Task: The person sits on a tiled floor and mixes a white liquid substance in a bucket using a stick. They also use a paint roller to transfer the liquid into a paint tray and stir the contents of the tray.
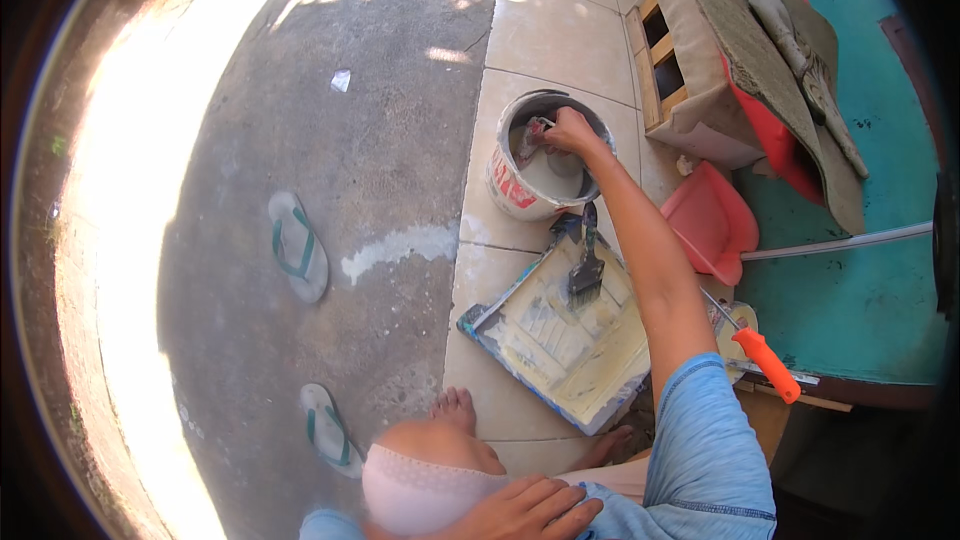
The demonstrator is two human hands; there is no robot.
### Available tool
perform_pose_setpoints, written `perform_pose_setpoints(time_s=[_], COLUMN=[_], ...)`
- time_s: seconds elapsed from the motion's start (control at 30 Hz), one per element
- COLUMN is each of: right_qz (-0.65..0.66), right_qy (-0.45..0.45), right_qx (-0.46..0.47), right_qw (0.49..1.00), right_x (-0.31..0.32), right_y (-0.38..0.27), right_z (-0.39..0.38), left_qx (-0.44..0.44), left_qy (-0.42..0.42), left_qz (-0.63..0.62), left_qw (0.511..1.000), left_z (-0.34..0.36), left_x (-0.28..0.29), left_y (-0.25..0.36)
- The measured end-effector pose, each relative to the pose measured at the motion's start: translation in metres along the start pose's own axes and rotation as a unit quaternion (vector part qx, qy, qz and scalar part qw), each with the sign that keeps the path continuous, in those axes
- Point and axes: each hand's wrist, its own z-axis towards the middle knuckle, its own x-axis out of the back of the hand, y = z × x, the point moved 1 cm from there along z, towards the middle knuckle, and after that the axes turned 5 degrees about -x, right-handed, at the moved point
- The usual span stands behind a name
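Observation:
My right hand (572, 134) reaches down into a white bucket (515, 190), its fingers closed on a small pale, red-marked container (530, 143). Greyish-white liquid (556, 174) shows inside the bucket. My left hand (525, 512) lies on my lap by the bent knee, fingers stretched out and holding nothing. Between the bucket and me, a paint tray (540, 352) smeared with cream paint rests on the tiles. A dark-bristled paintbrush (586, 275) lies on the tray, its handle toward the bucket.
A red dustpan (712, 220) with a long pale handle lies right of my forearm. An orange-handled tool (767, 364) with a metal shaft is nearby. A cloth-covered wooden crate (690, 80) stands far right. Two flip-flops (298, 246) lie on the concrete at left.

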Motion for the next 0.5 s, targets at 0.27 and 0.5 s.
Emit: perform_pose_setpoints(time_s=[0.27,0.5], right_qz=[-0.141,-0.063], right_qy=[-0.017,-0.155], right_qx=[0.016,0.002], right_qw=[0.99,0.986], right_x=[-0.038,-0.045], right_y=[0.007,-0.023], right_z=[0.013,0.012], left_qx=[0.005,0.052], left_qy=[0.019,0.034], left_qz=[0.075,0.051], left_qw=[0.997,0.997], left_z=[0.008,0.01], left_x=[-0.009,-0.003], left_y=[0.0,-0.003])
